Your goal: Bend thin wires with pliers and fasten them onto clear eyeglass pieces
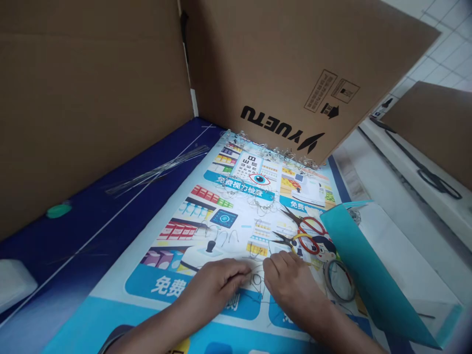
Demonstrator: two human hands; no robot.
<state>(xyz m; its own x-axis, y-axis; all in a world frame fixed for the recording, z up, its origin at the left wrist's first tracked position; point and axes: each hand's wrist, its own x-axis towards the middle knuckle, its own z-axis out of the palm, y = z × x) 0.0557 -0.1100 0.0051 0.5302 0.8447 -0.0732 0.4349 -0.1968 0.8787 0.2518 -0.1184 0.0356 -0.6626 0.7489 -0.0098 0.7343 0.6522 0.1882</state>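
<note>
Near the front of the printed mat, my left hand (229, 280) is closed in a pinch on a thin wire (255, 279), which has a small loop in the gap between my hands. On the other side of it my right hand (289, 278) is curled closed, knuckles up, at the wire's other side; its fingertips are hidden. Just beyond my right hand lie scissors with yellow and red handles (304, 242) and a second pair with red handles (311, 226), blades pointing left. A roll of tape (339, 280) rests to the right of my right wrist.
Cardboard panels (92, 73) stand upright at the left and back. Tangled wire pieces (265, 153) line the back panel's foot. A bundle of straight wires (158, 169) lies left. At right is an open teal box (365, 265); a green blob (59, 210) sits far left.
</note>
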